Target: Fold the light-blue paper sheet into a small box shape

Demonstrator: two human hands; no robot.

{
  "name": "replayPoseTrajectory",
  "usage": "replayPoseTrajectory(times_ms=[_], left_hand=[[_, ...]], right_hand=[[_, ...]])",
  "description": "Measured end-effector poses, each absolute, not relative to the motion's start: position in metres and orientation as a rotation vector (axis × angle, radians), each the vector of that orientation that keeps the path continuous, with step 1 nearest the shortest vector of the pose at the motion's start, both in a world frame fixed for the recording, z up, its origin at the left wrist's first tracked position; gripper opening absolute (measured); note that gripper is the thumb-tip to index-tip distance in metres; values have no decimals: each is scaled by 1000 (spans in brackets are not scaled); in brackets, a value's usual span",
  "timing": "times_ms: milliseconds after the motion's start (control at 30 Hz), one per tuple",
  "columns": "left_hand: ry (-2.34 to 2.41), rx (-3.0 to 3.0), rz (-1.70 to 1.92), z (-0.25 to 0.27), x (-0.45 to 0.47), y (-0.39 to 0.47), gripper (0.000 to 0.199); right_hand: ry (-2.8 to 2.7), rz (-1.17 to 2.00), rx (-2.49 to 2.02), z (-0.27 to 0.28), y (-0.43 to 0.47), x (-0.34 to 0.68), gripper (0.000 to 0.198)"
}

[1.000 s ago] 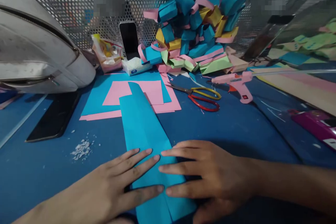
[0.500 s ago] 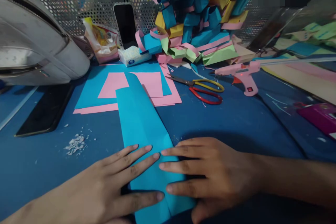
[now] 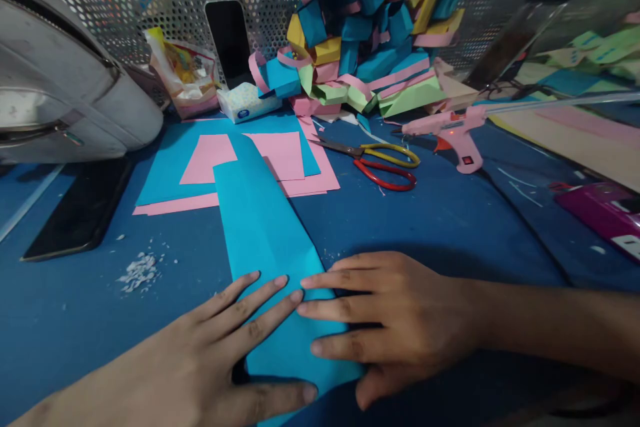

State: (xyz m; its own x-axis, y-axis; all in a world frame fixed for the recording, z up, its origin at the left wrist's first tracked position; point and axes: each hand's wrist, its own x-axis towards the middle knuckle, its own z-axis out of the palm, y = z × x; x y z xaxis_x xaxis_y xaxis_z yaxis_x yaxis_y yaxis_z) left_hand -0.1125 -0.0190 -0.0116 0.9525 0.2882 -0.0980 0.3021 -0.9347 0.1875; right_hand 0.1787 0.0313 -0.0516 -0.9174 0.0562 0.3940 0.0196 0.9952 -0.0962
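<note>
A long piece of folded blue paper lies in front of me, its far end overlapping a stack of pink and blue sheets. My left hand rests on the near left part of the folded paper, fingers spread and flat. From the other side, my right hand presses on the paper's right edge with its fingers stretched out. The fingertips of both hands nearly meet at the middle of the paper.
Scissors with red and yellow handles lie beyond the paper, beside a pink glue gun with a cord. A black phone, white scraps and a bag are on the left. Folded paper pieces pile up behind.
Both hands stay on the folded blue paper, with my right hand shifted slightly up and left. The whole view has moved a little, so surrounding things sit slightly further left.
</note>
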Motion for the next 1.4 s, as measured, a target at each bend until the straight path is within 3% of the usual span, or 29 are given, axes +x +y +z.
replayPoseTrajectory(times_ms=[867,1000,1133,1400], left_hand=[[564,2796,-91,-10,-106,-22,70],[623,2799,-67,-11,-107,-23,67],[599,2852,-152,-13,-111,-19,78],[688,2829,-150,-16,-115,-4,76]], right_hand=[[-2734,171,-41,-50,30,176,40],[-2740,259,-51,-47,31,175,43],[-2794,444,-80,-38,33,175,45],[-2849,648,-171,-28,38,173,32]])
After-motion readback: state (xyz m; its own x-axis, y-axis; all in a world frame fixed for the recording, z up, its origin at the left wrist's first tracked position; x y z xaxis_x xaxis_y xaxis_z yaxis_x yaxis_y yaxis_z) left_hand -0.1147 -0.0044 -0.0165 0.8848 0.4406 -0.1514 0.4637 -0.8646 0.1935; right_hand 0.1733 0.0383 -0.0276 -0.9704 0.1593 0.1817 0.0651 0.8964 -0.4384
